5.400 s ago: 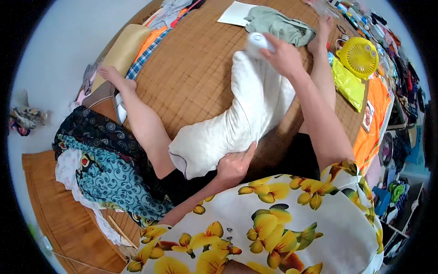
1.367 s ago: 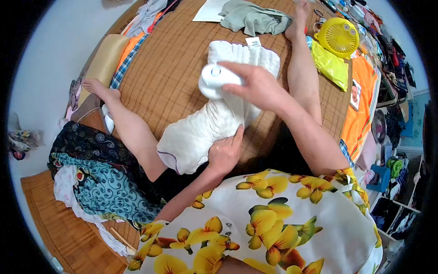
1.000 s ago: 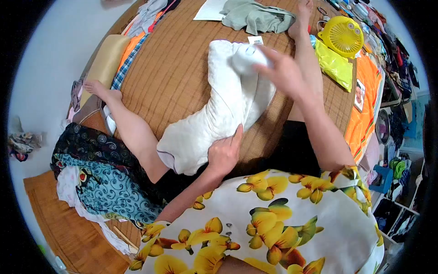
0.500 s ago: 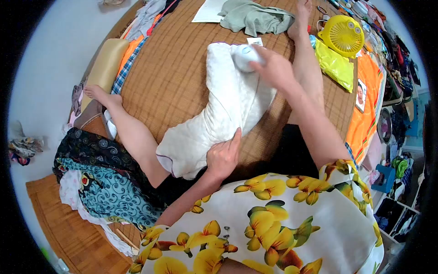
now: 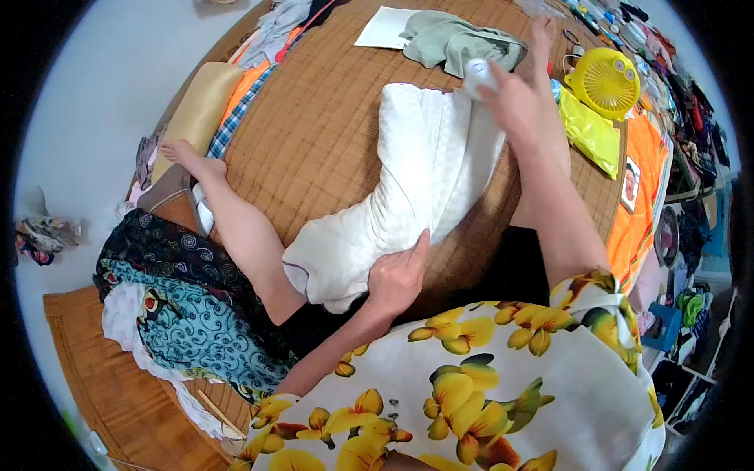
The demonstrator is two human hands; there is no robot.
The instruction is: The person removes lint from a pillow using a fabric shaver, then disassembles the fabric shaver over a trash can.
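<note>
A long white quilted cloth item (image 5: 416, 165) with a dark edge lies on the brown woven mat (image 5: 306, 133), bent toward its lower left end. My left hand (image 5: 399, 276) rests at its lower edge, the index finger stretched out against the cloth. Above the cloth's upper right corner, my right hand (image 5: 514, 106) grips a small rounded white device (image 5: 479, 77), slightly blurred by motion. Its underside is hidden. A grey-green cloth (image 5: 455, 41) lies just behind the device.
My bare legs (image 5: 247, 224) stretch out on both sides. At the right are a yellow fan (image 5: 605, 82), a yellow plastic bag (image 5: 589, 135) and a small photo (image 5: 630, 184) on orange cloth. A white paper (image 5: 383, 27) lies at the back; patterned clothes (image 5: 188, 322) are piled at the left.
My right hand has carried the white device to the right and upward, from over the cloth to its upper right corner. The whole view has shifted slightly. My left hand stays at the cloth.
</note>
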